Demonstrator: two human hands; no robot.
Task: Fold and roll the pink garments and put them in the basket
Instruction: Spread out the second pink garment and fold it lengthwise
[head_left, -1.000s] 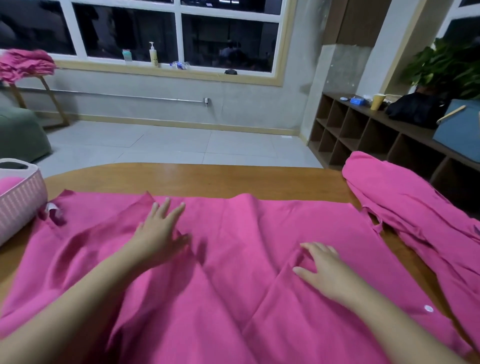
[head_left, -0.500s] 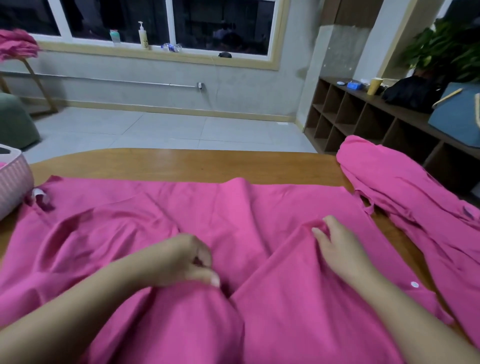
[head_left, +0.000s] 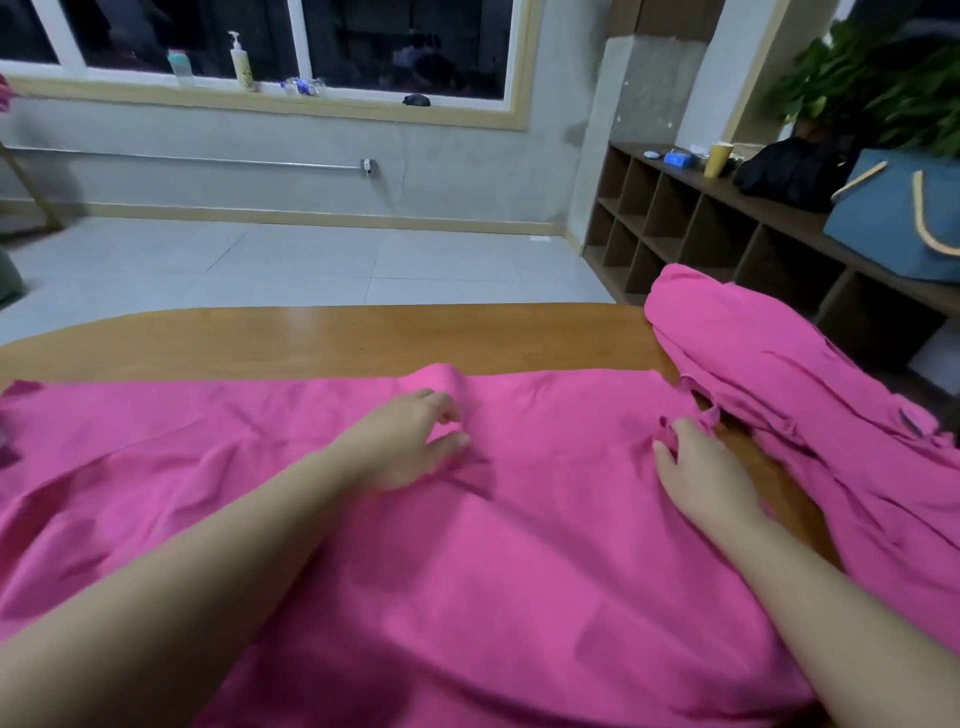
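Wooden table (head_left: 332, 338), pink garment (head_left: 519, 571) spread flat; left hand (head_left: 400, 447) fingers relaxed, right hand (head_left: 701, 478) flat, fingers straight

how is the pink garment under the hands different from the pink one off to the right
The spread garment lies opened out across the table, while the heaped garment is bunched at the right edge and hangs over it. Both hands work the spread one: the left hand near its far hem, the right hand at its right edge. Neither touches the heaped one. Both are the same bright pink cloth, and neither is rolled yet.
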